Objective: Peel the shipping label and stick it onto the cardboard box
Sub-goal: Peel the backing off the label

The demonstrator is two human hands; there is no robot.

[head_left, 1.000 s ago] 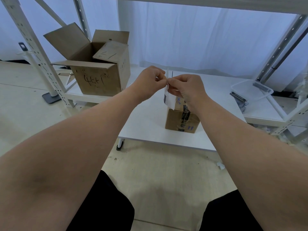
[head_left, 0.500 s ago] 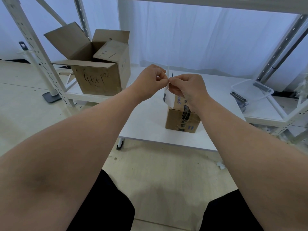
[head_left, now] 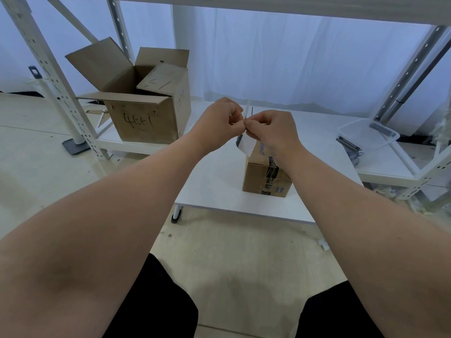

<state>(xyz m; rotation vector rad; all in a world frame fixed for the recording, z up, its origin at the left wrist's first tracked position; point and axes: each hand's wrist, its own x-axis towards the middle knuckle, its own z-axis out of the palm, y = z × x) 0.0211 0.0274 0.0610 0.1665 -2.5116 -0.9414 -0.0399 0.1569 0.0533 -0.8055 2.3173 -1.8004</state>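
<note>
Status: the peel is under way and the label is not yet on the box. Both hands meet in the air above the white table (head_left: 219,191). The left hand (head_left: 219,120) and the right hand (head_left: 273,130) each have fingertips pressed together on the upper edge of the shipping label (head_left: 246,143), thumb against forefinger; the remaining fingers curl inward. Whether the backing has started to part from the label cannot be told, since the pinch point hides the seam.

The label hangs down from the fingertips as a thin, limp white sheet with a dark printed strip along its left edge. A narrow sliver of paper stands up above the fingertips.

The cardboard box (head_left: 266,176) sits directly below and behind the right hand, closed, small and squarish, of plain brown corrugated board with glossy tape and dark printed bands over its front. No label shows on its visible faces.

Remaining: separate the backing fully, then lower the label and press it flat onto a box face.

Far to the left of the left-hand fingers stands a larger open carton (head_left: 144,113) with handwriting on it.
</note>
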